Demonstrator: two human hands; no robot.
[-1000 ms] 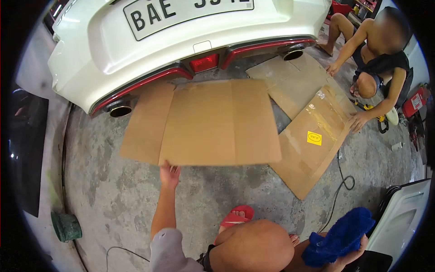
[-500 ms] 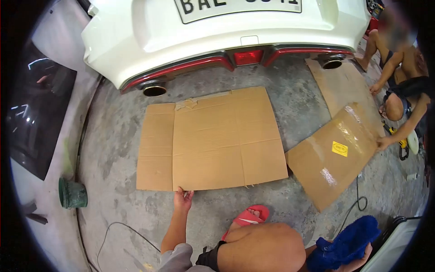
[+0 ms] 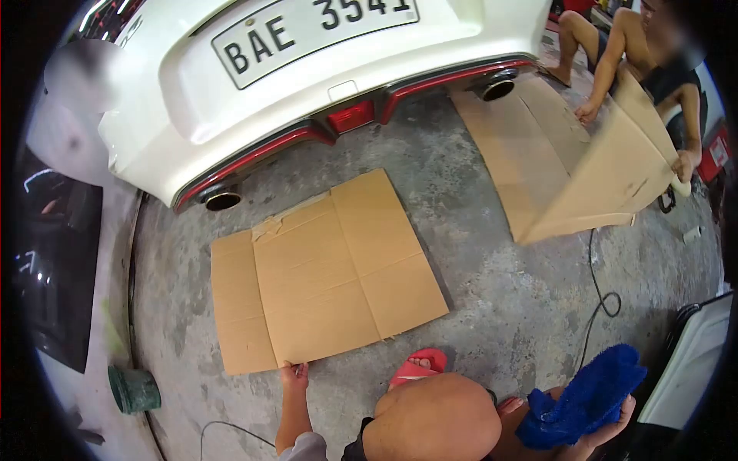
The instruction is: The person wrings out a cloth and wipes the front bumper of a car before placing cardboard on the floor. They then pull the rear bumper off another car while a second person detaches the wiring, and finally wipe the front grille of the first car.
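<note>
A flattened brown cardboard sheet lies on the concrete floor behind the white car. My left hand pinches its near edge, close to the left fold line. A blue microfiber towel is bunched in my right hand, beside my bent knee at the lower right. The towel covers part of that hand's fingers.
The car's bumper overhangs the far side, with two exhaust tips. At the right, a squatting person holds a second cardboard sheet over another. A green bucket stands left; a black cable runs along the floor.
My view has tilted and shifted right. The other person has raised the second cardboard sheet from its flatter position and brought it back toward the car. My hands keep their holds.
</note>
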